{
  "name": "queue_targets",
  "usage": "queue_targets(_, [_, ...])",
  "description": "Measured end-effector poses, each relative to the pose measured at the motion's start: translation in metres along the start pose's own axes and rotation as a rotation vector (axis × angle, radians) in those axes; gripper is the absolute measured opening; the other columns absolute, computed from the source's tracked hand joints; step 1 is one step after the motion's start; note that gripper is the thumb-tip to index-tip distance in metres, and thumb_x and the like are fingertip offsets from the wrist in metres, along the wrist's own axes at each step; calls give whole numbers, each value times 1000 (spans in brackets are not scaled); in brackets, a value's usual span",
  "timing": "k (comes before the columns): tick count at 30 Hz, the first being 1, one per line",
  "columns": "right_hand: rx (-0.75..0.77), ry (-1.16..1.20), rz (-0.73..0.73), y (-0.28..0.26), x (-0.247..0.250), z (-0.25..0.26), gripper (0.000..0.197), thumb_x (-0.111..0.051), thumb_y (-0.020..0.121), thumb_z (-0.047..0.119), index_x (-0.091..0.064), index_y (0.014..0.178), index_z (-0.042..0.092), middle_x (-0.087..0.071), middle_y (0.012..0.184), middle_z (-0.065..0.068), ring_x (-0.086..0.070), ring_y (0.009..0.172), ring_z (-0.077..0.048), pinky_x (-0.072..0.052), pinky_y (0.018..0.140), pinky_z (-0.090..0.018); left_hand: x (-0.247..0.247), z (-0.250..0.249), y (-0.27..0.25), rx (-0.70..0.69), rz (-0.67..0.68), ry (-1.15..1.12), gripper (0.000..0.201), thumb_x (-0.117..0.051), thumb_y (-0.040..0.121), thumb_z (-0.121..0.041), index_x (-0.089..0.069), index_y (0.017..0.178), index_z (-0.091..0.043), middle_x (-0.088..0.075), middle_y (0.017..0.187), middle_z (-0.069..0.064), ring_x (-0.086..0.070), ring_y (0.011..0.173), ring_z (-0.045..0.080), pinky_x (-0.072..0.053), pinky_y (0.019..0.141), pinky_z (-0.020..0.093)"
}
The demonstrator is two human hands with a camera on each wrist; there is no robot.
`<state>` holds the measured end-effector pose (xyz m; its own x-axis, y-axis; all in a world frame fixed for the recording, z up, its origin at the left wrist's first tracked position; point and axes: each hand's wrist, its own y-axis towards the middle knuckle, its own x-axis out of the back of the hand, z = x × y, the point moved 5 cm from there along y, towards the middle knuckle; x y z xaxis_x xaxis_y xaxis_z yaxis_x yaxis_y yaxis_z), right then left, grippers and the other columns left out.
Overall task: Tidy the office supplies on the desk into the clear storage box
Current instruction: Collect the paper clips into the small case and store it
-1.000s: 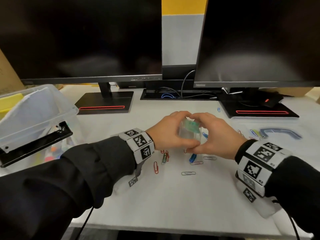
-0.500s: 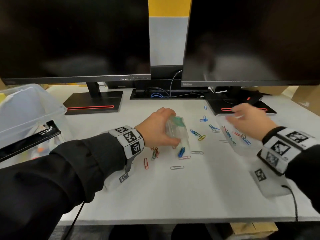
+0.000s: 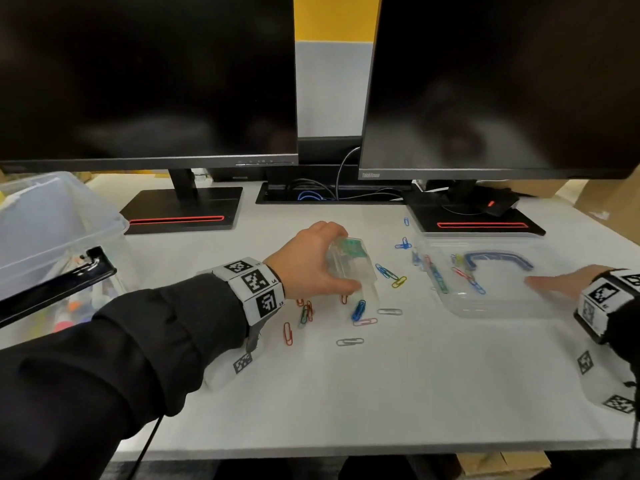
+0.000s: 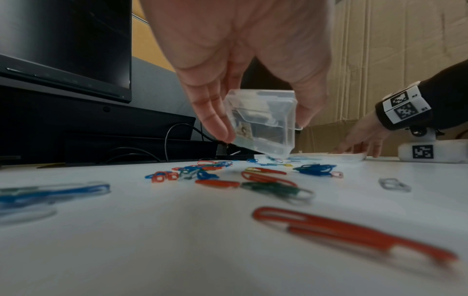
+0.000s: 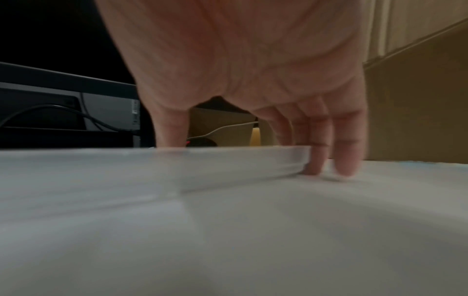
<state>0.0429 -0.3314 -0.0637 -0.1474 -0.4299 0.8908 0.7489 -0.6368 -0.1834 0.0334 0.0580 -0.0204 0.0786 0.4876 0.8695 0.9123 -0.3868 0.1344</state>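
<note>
Between the two monitor stands, seen from the head camera, the left hand pinches a small clear case from above, thumb on its near side and fingers over its far side, the case tilted with one low corner near the desk. Loose paper clips lie scattered just beside and in front of that case, more of them to its right. Further right of the case lies a flat clear lid with a blue handle and a few clips showing through it; the right hand rests at its right edge, fingers stretched out. Far to the left of the case stands the clear storage box, open, with coloured things inside. From the left wrist, the case hangs clamped between the thumb and fingertips, its open mouth apparently facing down towards the clips below it. From the right wrist, the fingers are spread and straight, touching the lid's corner and the desk, gripping nothing. The clips lie directly under and in front of the left hand, so that hand is much the nearer; I judge the next move is gathering them into the case before it goes left into the storage box.
</note>
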Motion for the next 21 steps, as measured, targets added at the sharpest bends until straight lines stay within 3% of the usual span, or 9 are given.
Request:
queue_targets(5, [41, -165, 74, -22, -3, 23, 62, -64, 84, 35, -49, 125, -10, -52, 128, -28, -49, 118, -39, -37, 103, -42, 1, 0, -1, 3, -6, 8, 80, -75, 68, -48, -38, 134, -21, -44, 132, -3, -43, 92, 7, -41, 76, 18])
queue_targets(8, [42, -83, 70, -30, -5, 27, 64, -63, 83, 40, -50, 125, -7, -55, 119, -25, -52, 109, -37, -39, 98, -39, 2, 0, -2, 12, -15, 18, 79, -74, 69, -48, -38, 134, -21, -44, 131, -3, -44, 91, 8, -40, 77, 19])
queue_targets(11, [14, 143, 39, -32, 2, 30, 73, -66, 79, 45, -46, 127, -6, -53, 125, -27, -52, 111, -41, -42, 95, -43, 2, 0, -3, 15, -26, 25, 79, -74, 69, -49, -38, 133, -21, -45, 131, -2, -44, 92, 8, -40, 76, 19])
queue_targets(13, [34, 393, 67, -37, 8, 36, 65, -70, 75, 41, -50, 120, -3, -59, 116, -24, -59, 100, -39, -51, 85, -47, 3, 1, -2, 22, -30, 22, 79, -74, 69, -49, -38, 134, -21, -44, 132, -2, -44, 95, 7, -41, 77, 19])
queue_targets(15, [69, 624, 93, -45, 16, 44, 36, -69, 79, 27, -54, 96, 0, -65, 102, -19, -63, 87, -33, -54, 74, -42, 3, 1, -2, 26, -43, 21, 79, -74, 69, -49, -38, 134, -20, -45, 132, -2, -44, 97, 7, -42, 79, 19])
queue_targets(16, [112, 666, 80, -49, 21, 48, 25, -69, 80, 23, -53, 86, 4, -66, 97, -18, -64, 83, -31, -54, 74, -41, 4, 2, -2, 29, -56, 18, 79, -74, 69, -49, -38, 133, -19, -45, 132, -1, -44, 98, 7, -42, 80, 20])
queue_targets(21, [465, 832, -102, -77, 65, 77, 24, -72, 67, 7, -51, 71, 19, -68, 79, -18, -67, 51, -19, -56, 65, -40, 8, 5, -3, 67, -123, -8, 77, -73, 70, -47, -39, 132, -19, -46, 131, 0, -41, 103, 6, -41, 86, 21])
